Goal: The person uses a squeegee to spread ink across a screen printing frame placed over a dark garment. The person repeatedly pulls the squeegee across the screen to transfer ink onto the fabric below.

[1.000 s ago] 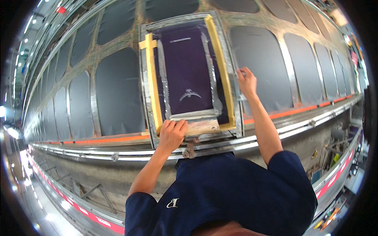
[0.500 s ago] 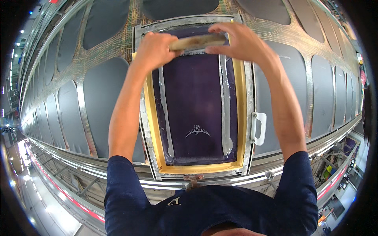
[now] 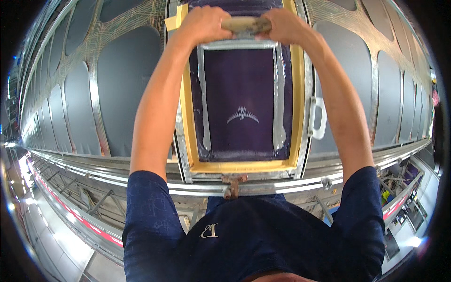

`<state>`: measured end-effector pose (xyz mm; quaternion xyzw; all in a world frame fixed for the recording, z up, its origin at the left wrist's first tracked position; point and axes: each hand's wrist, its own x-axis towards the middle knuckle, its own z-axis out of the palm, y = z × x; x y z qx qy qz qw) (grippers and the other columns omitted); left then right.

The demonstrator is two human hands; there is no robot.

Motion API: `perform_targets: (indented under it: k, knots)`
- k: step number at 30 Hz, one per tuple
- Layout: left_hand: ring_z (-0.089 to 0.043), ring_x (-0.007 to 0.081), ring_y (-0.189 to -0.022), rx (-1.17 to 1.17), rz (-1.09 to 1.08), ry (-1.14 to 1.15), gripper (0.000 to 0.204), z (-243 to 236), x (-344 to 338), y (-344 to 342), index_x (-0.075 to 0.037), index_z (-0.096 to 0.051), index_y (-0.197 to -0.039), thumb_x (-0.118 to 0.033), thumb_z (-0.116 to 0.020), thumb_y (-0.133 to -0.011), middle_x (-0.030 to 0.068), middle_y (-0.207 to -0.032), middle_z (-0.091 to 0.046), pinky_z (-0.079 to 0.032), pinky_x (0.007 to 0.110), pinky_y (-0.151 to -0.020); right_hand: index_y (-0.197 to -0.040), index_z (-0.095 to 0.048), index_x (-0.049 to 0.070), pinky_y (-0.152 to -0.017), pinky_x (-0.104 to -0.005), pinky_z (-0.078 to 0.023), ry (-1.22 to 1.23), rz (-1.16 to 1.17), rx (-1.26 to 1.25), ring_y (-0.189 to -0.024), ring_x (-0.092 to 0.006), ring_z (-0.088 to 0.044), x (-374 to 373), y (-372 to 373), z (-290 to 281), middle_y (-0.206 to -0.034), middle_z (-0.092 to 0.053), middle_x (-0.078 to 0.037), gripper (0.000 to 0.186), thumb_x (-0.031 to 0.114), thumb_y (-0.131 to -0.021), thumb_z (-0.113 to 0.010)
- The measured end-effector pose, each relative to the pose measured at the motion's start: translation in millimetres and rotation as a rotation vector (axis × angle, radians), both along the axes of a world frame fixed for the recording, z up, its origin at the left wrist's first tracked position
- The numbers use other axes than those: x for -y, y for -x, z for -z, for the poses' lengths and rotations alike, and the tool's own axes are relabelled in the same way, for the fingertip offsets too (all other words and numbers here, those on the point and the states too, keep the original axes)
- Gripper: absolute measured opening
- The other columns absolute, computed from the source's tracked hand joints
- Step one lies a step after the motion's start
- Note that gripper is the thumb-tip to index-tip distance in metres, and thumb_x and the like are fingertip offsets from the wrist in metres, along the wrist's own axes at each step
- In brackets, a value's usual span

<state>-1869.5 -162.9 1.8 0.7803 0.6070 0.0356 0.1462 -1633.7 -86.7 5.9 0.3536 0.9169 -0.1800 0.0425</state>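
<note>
A squeegee [image 3: 244, 23] is being clasped at opposite ends by the left hand [image 3: 204, 26] and the right hand [image 3: 289, 26], the latter open a moment earlier, across the printing screen's [image 3: 239, 84] far part; two-handed pressure is presumably being applied.

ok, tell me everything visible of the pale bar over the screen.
The pale bar looks wooden, tan with darker patches. It lies crosswise over the far part of the dark screen, its left end in the left grip, its right end in the right grip; both ends are hidden. A grey strip shows along its near side.
</note>
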Motion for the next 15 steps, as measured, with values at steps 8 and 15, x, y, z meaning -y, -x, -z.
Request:
perform_targets:
  k: [8,15]
  knots:
    - [-0.068,0.0207,-0.086,0.056,0.055,0.128,0.023,-10.9,249.7,-85.4,-0.016,-0.074,-0.094,-0.034,-0.080,-0.080,0.0017,-0.090,-0.072,-0.043,0.040,-0.083,-0.091,-0.075,0.009,-0.084,-0.0452,-0.050,0.067,0.040,-0.102,-0.086,-0.0299,-0.066,252.9,-83.5,-15.7,-0.080,-0.067,-0.013,0.031,0.030,-0.074,-0.088]
    - [-0.068,0.0217,-0.086,0.032,0.093,0.033,0.030,-9.1,217.4,-69.8,-0.015,-0.071,-0.096,-0.040,-0.079,-0.081,0.0013,-0.087,-0.070,-0.042,0.040,-0.084,-0.091,-0.075,0.010,-0.086,-0.0437,-0.051,0.049,-0.010,-0.053,-0.085,-0.0299,-0.068,219.5,-75.0,-21.7,-0.078,-0.069,-0.012,0.030,0.035,-0.078,-0.084]
